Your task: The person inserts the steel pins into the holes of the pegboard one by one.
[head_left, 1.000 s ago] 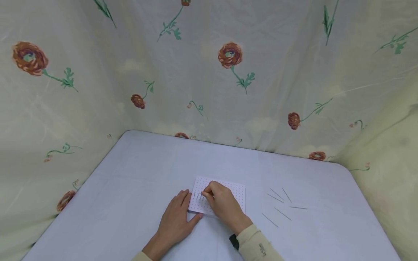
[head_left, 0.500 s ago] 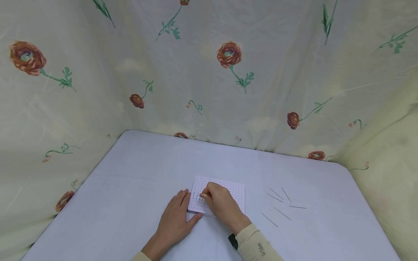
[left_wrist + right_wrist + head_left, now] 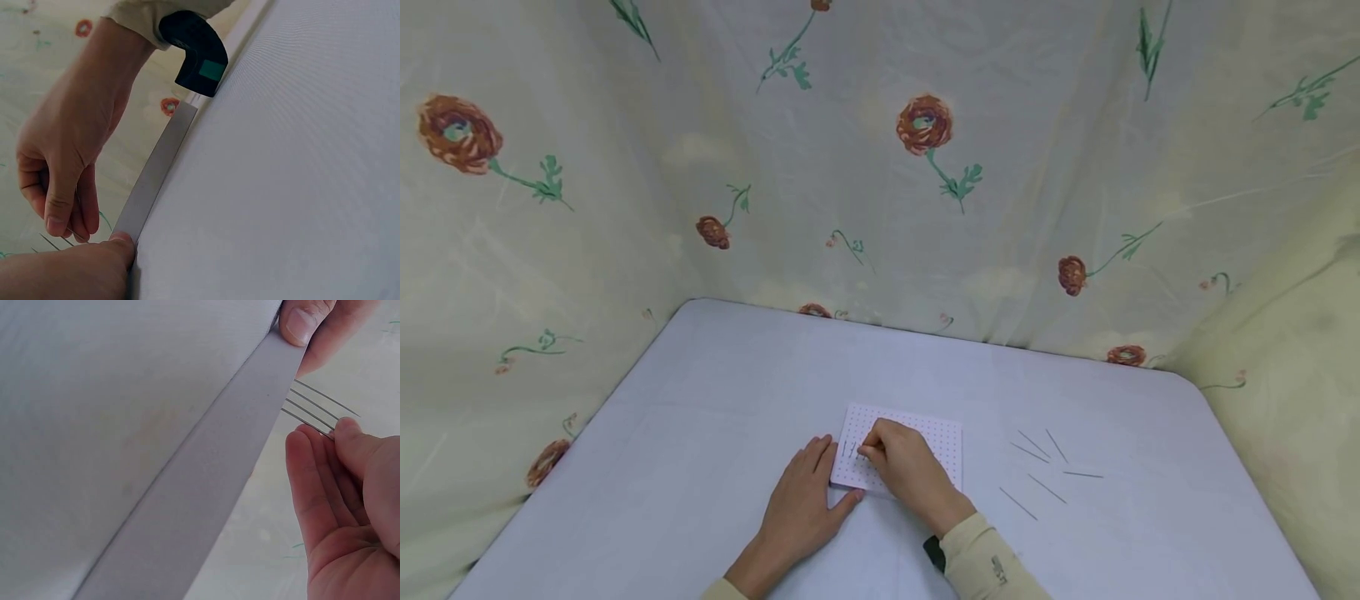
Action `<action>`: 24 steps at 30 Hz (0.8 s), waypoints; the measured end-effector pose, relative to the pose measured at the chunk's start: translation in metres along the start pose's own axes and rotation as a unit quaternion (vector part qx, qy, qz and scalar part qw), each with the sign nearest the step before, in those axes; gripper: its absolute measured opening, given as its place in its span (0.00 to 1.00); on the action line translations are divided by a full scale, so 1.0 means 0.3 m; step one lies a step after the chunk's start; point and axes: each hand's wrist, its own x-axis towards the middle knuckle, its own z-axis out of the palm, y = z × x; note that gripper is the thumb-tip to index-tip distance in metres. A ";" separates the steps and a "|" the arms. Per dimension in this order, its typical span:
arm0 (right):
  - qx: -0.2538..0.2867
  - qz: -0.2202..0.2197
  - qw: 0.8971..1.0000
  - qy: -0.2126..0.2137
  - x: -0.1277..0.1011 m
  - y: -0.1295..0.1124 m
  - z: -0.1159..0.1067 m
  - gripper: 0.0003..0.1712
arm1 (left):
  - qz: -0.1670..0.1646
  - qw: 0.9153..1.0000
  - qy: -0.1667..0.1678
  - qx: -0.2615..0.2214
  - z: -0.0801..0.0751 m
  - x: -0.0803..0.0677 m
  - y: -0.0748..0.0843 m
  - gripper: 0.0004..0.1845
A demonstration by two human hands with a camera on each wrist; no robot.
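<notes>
Five loose pins lie on the pale table under floral curtains.

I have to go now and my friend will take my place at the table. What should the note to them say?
Left hand: flat on the table, thumb steadying the white pegboard at its near-left corner.
Right hand: its grip pinches a thin pin over the board's left part.
Done: a few pins already stand in the board.
Left: five loose pins lie on the table to the right of the board.
</notes>
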 end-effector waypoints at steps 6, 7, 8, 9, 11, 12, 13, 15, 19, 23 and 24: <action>0.009 -0.001 1.000 0.001 -0.002 0.006 0.001 0.07 | 0.001 1.000 0.001 -0.004 0.002 -0.001 -0.001 0.43; 0.015 0.000 1.000 0.002 -0.002 0.007 0.001 0.08 | 0.001 1.000 0.001 -0.003 0.003 0.000 -0.002 0.43; 0.021 0.002 1.000 0.003 -0.003 0.008 -0.001 0.09 | 0.001 1.000 0.001 -0.002 0.004 0.000 -0.003 0.43; 0.026 0.003 1.000 0.005 -0.003 0.010 -0.002 0.10 | 0.001 1.000 0.001 -0.001 0.005 0.000 -0.003 0.43; 0.030 0.003 0.999 0.011 -0.005 0.015 -0.004 0.12 | 0.000 1.000 0.001 -0.002 0.007 0.000 -0.003 0.43; 0.032 0.003 0.999 0.014 -0.006 0.017 -0.006 0.13 | 0.000 1.000 0.000 -0.002 0.007 0.000 -0.002 0.43; 0.036 0.004 0.999 0.017 -0.008 0.019 -0.010 0.14 | 0.000 1.000 0.000 -0.002 0.008 0.001 -0.002 0.43; 0.038 0.009 0.999 0.026 -0.013 0.023 -0.017 0.15 | -0.002 1.000 -0.001 0.000 0.010 0.003 -0.001 0.43; 0.054 0.023 0.997 0.051 -0.027 0.033 -0.039 0.17 | -0.005 1.000 -0.004 0.006 0.012 0.004 0.001 0.43; 0.060 0.018 0.994 0.087 -0.034 0.049 -0.058 0.17 | -0.010 1.000 -0.004 0.006 0.011 0.004 0.002 0.44; 0.064 0.016 0.993 0.095 -0.035 0.053 -0.064 0.18 | -0.011 1.000 -0.004 0.006 0.011 0.005 0.002 0.44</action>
